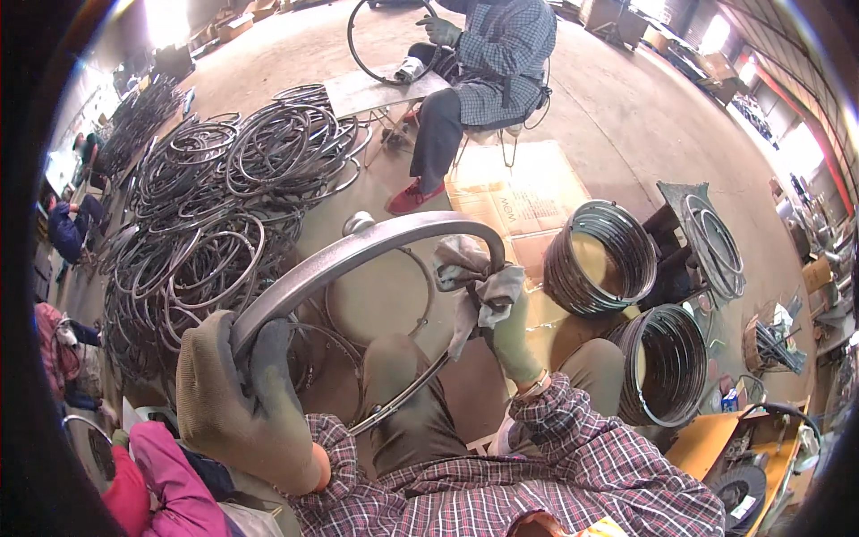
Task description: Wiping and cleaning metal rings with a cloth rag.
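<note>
A: Gripped what, and where?
B: Held the grey hoop (358, 251) above the knees (400, 376), gripping its rim with the left hand (224, 394) and a cloth (501, 288) around it with the right hand (512, 338).
A: Handled best how?
B: Called, probably, for a steady rim and snug cloth.
A: Met any obstacles?
B: Had only knees close beneath; saw piled hoops (215, 206) left, stacked hoops (562, 273) right, a table (353, 94) ahead.

- Brown-gloved left hand (242, 407) grips a large grey metal ring (358, 251).
- Pale-green-gloved right hand (512, 338) holds a crumpled light-grey cloth (497, 291) against the ring.
- Stack of dark metal rings (562, 271) at the flat brown cardboard sheet's (510, 190) right edge.
</note>
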`<state>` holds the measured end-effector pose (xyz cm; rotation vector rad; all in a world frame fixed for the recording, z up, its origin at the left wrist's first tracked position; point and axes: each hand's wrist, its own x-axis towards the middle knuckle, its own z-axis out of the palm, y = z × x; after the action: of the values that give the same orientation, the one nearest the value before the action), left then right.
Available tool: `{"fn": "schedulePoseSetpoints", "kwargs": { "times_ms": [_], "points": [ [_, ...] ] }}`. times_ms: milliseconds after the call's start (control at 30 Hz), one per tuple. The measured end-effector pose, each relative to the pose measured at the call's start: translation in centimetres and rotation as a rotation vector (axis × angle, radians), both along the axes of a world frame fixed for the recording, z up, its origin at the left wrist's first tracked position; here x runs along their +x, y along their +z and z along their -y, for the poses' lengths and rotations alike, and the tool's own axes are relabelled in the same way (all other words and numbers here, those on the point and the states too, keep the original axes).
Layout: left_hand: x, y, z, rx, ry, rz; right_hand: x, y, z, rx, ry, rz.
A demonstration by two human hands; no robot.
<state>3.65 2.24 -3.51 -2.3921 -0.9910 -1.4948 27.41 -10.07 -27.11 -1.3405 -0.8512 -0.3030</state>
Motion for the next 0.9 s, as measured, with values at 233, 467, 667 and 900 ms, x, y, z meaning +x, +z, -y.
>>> {"fn": "schedulePoseSetpoints", "kwargs": {
  "times_ms": [233, 467, 667, 900],
  "points": [
    [-0.7, 1.0, 0.8, -0.013, -0.010, -0.013, -0.8, 0.8, -0.5, 0.068, 0.036, 0.021],
    [1.2, 0.5, -0.1, 0.030, -0.105, 0.030, 0.5, -0.9, 0.8, -0.042, 0.016, -0.094],
    [1.2, 0.7, -0.3, -0.024, -0.078, 0.000, 0.8, 6.0, -0.4, -0.207, 0.017, -0.453],
    [3.3, 0.5, -0.1, 0.000, -0.168, -0.089, -4.6, 23.3, -3.2, -0.356, -0.164, 0.787]
  ]
}}
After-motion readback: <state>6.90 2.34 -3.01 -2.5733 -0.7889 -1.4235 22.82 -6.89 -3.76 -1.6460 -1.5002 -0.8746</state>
